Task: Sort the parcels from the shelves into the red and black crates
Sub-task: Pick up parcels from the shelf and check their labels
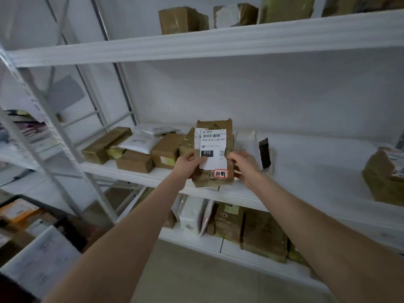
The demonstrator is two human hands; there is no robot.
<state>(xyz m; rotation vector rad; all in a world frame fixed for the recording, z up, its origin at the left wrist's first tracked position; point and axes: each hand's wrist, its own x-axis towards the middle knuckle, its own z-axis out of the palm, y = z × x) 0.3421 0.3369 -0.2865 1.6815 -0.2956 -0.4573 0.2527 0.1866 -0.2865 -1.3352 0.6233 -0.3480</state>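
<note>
Brown cardboard is showing on the parcel (215,125) that both hands are holding upright over the front edge of the middle shelf (306,171); I cannot tell whether its lower edge is touching the board. The left hand (189,164) is gripping the parcel's left side, with its thumb pressing on the white shipping label (213,145), which is facing the camera and showing a barcode and a black "010" block. The right hand (244,165) is curling round the right side, fingertips lying at the label's edge. A red-bordered sticker (220,173) is sitting under the label near the parcel's lower right corner. To the left on the same shelf, a cluster of brown boxes (135,160) is lying packed together, with a white mailer bag (140,142) resting on top. Just behind the right hand a white and black packet (261,152) is leaning, and another brown parcel (380,178) is sitting well apart at the far right. More parcels are standing on the upper shelf (196,43) and the lower shelf (190,240). At lower left, a dark-rimmed crate (32,199) is holding several packages.
</note>
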